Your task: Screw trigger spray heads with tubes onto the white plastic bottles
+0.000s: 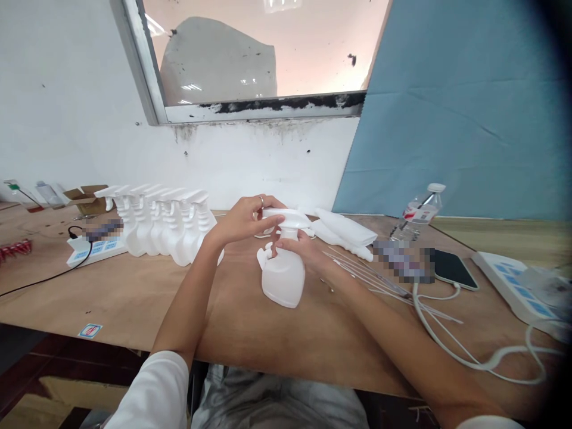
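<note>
The left hand pinches a white plastic spray head while the right hand grips the neck of a white, rounded plastic bottle mid-worktop, apparently fitting the head, which calls for keeping the neck steady against turning.

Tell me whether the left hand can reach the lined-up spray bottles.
Likely yes: the spray bottles stand near the left hand, nothing visible blocking, though it grips a trigger sprayer.
</note>
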The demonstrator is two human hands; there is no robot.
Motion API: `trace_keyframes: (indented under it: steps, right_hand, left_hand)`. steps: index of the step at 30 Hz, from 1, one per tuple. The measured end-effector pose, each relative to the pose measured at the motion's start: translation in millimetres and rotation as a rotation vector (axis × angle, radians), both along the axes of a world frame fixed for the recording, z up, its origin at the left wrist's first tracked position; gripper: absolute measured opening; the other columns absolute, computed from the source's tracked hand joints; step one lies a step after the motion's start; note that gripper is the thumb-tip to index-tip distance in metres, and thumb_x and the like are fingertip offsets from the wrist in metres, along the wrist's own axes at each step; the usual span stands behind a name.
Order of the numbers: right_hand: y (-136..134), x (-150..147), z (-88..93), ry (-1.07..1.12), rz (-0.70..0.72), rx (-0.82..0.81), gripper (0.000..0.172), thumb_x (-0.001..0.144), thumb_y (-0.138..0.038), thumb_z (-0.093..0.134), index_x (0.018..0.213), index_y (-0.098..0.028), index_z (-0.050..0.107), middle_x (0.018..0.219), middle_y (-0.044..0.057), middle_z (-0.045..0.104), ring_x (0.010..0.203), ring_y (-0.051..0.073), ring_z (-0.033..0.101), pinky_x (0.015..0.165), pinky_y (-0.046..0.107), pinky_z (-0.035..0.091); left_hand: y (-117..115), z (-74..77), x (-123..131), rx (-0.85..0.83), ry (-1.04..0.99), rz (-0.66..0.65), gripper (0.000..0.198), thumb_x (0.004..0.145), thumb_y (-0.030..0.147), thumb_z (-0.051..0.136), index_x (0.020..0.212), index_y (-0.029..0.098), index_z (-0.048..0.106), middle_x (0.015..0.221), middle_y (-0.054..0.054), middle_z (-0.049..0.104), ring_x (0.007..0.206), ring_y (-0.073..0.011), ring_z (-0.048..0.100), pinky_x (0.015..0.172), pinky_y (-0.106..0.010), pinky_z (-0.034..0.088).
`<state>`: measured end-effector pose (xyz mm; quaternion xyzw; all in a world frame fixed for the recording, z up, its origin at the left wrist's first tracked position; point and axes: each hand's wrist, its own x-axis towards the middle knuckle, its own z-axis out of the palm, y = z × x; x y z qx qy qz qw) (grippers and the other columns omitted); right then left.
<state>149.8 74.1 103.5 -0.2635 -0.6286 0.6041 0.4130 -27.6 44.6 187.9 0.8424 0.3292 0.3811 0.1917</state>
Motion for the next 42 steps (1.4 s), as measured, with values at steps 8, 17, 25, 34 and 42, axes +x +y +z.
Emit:
trace_keyframes:
  steps: [8,17,25,34,42]
  right_hand:
    - [0,3,6.8,-0.022,0.145,-0.011,0.028,0.066,-0.027,0.070,0.087,-0.018,0.055,0.067,-0.001,0.061,0.067,0.017,0.058,0.064,0.031,0.046]
    - [2,0,-6.6,-0.016,0.048,0.035,0.013,0.072,-0.026,0.066,0.078,-0.017,0.059,0.068,0.002,0.062,0.065,0.017,0.059,0.060,0.029,0.046]
    - [2,-2,-4.7,0.028,0.139,0.092,0.026,0.076,-0.031,0.067,0.096,-0.017,0.059,0.082,0.004,0.067,0.073,0.019,0.062,0.065,0.032,0.049]
    - [-1,-19,-84.1,-0.310,-0.066,0.414,0.070,0.077,-0.037,0.070,0.137,-0.025,0.038,0.138,0.010,0.047,0.122,0.026,0.049,0.099,0.042,0.043]
    - [-19,-26,-93.4,-0.547,-0.003,0.533,0.051,0.079,-0.017,0.060,0.129,-0.021,0.046,0.122,0.010,0.058,0.112,0.022,0.056,0.098,0.042,0.044]
  left_hand:
    - [-2,1.2,-1,-0.046,0.012,-0.020,0.023,0.090,0.038,0.056,0.099,0.019,0.064,0.078,-0.001,0.066,0.073,-0.0138,0.060,0.069,-0.025,0.045]
    - [-4,3.8,0,-0.091,0.015,-0.036,0.024,0.091,0.037,0.055,0.101,0.017,0.064,0.077,-0.001,0.067,0.071,-0.0138,0.061,0.066,-0.025,0.044]
    - [-11,10.5,-4,0.050,0.144,0.046,0.026,0.092,0.039,0.051,0.100,0.019,0.067,0.074,0.002,0.067,0.070,-0.0126,0.058,0.066,-0.023,0.040]
    - [-24,22.8,-57,0.181,0.432,0.545,0.034,0.088,0.047,0.053,0.093,0.019,0.071,0.064,0.001,0.064,0.055,-0.0125,0.052,0.054,-0.024,0.033]
    - [-58,30.5,-96,0.271,0.422,0.690,0.029,0.085,0.046,0.056,0.083,0.023,0.073,0.075,0.002,0.069,0.054,-0.0099,0.048,0.057,-0.023,0.036]
